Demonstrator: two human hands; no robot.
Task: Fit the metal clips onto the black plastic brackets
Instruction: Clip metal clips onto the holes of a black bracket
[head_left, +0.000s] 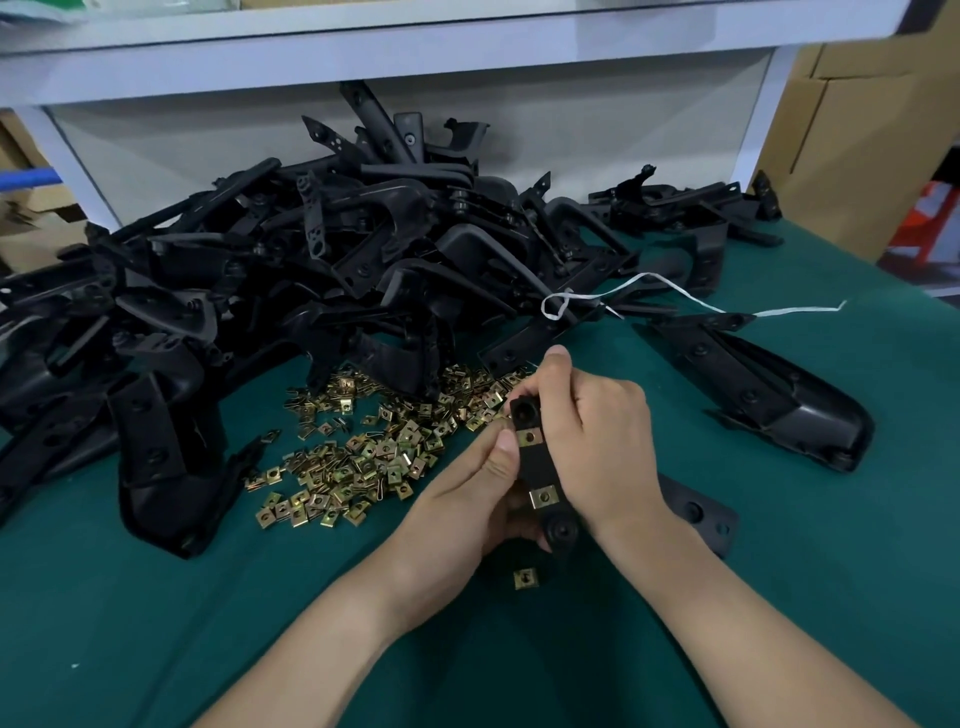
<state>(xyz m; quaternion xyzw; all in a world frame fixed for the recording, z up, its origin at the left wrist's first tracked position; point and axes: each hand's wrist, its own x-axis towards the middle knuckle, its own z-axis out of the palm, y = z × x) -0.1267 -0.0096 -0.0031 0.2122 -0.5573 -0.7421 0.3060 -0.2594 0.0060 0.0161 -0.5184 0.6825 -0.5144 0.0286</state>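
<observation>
Above the green mat (156, 623), black bracket (535, 467) gripped in curled fingers of left hand (467, 499) and right hand (597, 441), two metal clips (544, 497) aboard; risks upper clip (530, 437) skewing or dropping under off-centre thumb pressure.

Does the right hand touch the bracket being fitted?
Touching. The head view shows the right hand curled round the bracket along its right edge, with no gap between them.

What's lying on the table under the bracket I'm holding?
One loose metal clip lies on the green mat just below the held bracket. The left hand and right hand hide the rest.
</observation>
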